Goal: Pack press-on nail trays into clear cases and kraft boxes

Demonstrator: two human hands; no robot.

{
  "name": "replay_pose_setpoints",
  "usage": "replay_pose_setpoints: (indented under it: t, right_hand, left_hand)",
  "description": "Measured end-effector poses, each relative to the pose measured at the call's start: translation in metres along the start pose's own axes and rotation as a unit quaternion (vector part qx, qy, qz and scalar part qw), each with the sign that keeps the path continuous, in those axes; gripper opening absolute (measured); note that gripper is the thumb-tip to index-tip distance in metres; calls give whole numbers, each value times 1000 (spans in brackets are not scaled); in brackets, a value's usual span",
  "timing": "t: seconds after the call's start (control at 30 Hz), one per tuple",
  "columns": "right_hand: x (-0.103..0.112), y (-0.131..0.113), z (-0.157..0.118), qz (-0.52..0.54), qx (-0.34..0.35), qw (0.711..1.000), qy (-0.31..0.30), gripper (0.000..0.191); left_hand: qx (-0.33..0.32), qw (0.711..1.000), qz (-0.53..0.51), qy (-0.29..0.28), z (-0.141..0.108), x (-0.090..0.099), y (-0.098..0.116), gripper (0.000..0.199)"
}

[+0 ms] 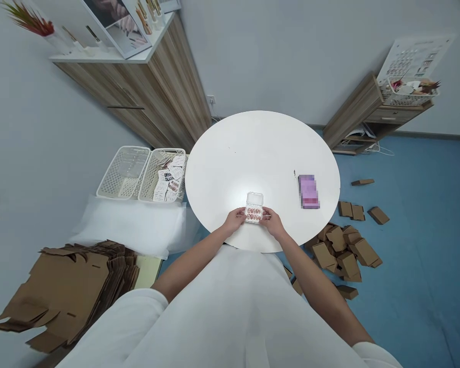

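Observation:
Near the front edge of the white round table (260, 148) is a small clear case of press-on nails (254, 210). Its hinged lid stands raised on the far side. Two rows of reddish nails show inside. My left hand (235, 219) grips the case's left side, fingers closed on the edge. On the opposite side, my right hand (272, 221) holds it the same way. Whether the case rests on the table or is slightly lifted, I cannot tell. A blurred-out purple box (309, 191) lies to the right on the table, beside a tiny dark object (295, 173).
Two white baskets (141, 174) stand left of the table, the nearer one holding printed cards. Flattened cardboard (69, 291) is stacked at lower left. Small brown boxes (345, 250) lie heaped on the blue floor at right. Wooden cabinets (168, 87) line the wall behind.

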State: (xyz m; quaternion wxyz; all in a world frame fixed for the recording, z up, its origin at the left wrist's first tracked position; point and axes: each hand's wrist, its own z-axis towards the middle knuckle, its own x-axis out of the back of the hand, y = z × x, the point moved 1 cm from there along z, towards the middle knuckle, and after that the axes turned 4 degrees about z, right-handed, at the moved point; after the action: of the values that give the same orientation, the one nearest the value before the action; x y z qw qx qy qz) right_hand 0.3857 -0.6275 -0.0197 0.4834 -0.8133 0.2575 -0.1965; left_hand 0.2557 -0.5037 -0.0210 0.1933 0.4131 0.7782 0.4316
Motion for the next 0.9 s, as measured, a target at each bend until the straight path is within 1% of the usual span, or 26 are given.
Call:
replay_pose_setpoints:
  t: [0.1, 0.2, 0.27, 0.37, 0.47, 0.53, 0.67, 0.83, 0.9]
  right_hand:
    - [2, -6, -3, 37, 17, 999, -4, 55]
    - [5, -12, -6, 70, 25, 997, -22, 56]
    - [9, -15, -6, 91, 24, 995, -29, 53]
    - [15, -21, -1, 135, -5, 991, -23, 43]
    - [18, -27, 5, 198, -41, 978, -45, 39]
    - [20, -31, 9, 223, -44, 972, -55, 38]
    - [23, -37, 9, 226, -33, 972, -57, 37]
    - [24, -41, 2, 228, -19, 969, -97, 27]
    - [24, -43, 0, 232, -12, 967, -104, 23]
  left_hand:
    - [11, 998, -57, -22, -5, 4, 5, 45]
    - [2, 995, -91, -34, -8, 6, 9, 49]
    - [-8, 994, -103, -35, -9, 7, 13, 51]
    - [-20, 992, -115, -49, -12, 6, 17, 52]
    - [-26, 991, -116, -67, -14, 4, 21, 54]
    - [-24, 990, -111, -78, -15, 3, 22, 55]
    - [-7, 989, -116, -92, -18, 1, 25, 58]
    - [20, 983, -154, -98, -22, 0, 30, 52]
    - [31, 981, -169, -96, -23, 0, 32, 50]
